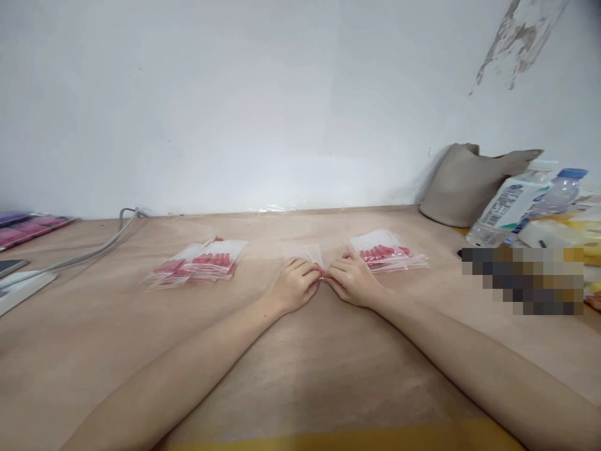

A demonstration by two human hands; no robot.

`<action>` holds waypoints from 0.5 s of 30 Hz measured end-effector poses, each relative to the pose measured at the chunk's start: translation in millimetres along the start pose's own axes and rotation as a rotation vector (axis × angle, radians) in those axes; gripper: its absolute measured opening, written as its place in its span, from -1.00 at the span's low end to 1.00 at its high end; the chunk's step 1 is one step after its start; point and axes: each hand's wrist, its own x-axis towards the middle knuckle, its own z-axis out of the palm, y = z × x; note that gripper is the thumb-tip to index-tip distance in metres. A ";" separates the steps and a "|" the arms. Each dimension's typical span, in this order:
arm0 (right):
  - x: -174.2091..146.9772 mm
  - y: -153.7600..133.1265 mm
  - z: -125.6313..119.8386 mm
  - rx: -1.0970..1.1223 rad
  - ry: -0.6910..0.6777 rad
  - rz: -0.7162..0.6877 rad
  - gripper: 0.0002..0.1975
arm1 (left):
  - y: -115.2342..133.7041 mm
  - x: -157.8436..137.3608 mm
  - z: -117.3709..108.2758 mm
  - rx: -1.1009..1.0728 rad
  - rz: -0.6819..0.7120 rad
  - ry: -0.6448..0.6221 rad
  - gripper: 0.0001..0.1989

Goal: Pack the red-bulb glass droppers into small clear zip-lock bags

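Observation:
Close together at the middle of the table, my left hand [297, 283] and my right hand [353, 279] pinch the near edge of a small clear plastic bag [310, 253]. A bit of pink shows between the fingertips; most of what the bag holds is hidden behind my hands. Left of my hands lies a pile of similar clear bags [211, 262] with pinkish-red pieces inside. Just beyond my right hand, another pile of such bags [382, 250] lies flat, the pieces lined up in a row.
A grey cable [94, 252] runs along the left side, near a phone [12, 268] and pink packets [32, 229]. At the right stand a grey-brown bag-like container [457, 188], plastic bottles [509, 210] and a yellowish plastic bag [558, 228]. A white wall [263, 113] borders the table's back.

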 end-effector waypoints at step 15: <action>-1.2 -5.0 0.5 0.032 -0.024 0.056 -0.78 | -3.8 3.6 -3.0 0.112 0.150 -0.044 -0.76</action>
